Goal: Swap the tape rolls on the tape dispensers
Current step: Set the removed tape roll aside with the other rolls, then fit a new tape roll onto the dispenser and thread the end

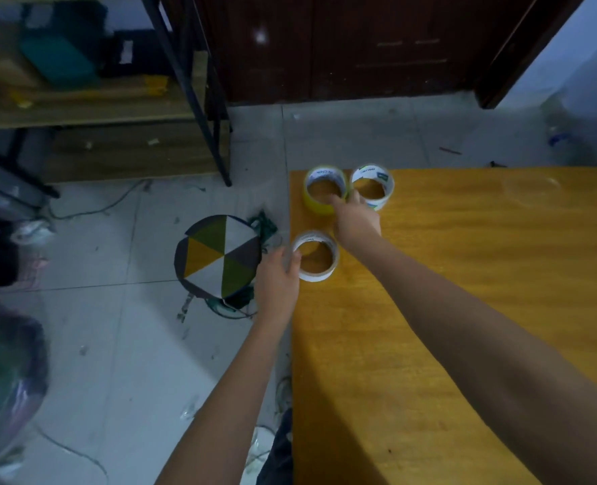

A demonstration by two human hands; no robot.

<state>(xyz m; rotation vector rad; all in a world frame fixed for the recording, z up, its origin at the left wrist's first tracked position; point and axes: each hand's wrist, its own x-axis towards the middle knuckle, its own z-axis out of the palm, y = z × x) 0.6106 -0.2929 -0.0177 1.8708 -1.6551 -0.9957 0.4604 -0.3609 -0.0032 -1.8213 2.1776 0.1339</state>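
Three tape rolls lie flat near the left edge of the yellow wooden table (465, 274). My left hand (277, 280) grips the near white roll (319, 271) by its left rim, thumb inside the core. My right hand (354, 220) reaches to the far pair, with fingers on the right rim of the yellow roll (316, 201), between it and the white roll with printed core (382, 201). No tape dispenser is in view.
A round stool (218, 255) with a coloured wedge-pattern seat stands on the tiled floor just left of the table. A shelf rack (97, 99) stands at the back left. A faint clear round item (531, 190) lies at the table's far right. Cables litter the floor.
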